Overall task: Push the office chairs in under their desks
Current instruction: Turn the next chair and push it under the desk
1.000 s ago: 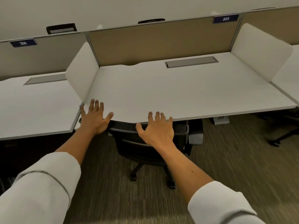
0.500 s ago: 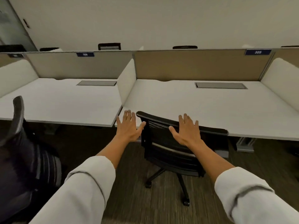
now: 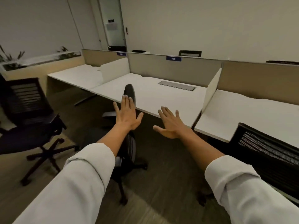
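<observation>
No text was legible — two blue tags [image 3: 173,58] on divider panel [image 3: 161,68] were too blurred to read.

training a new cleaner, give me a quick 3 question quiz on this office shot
1. True or false: the chair at far left is tucked under a desk.
2. Which hand overlaps the edge-on chair back? A left hand B right hand
3. Fill in: both hands are ___, gripping nothing.

Key: 1 false, it stands out on the floor. 2 A. 3 open.
</observation>
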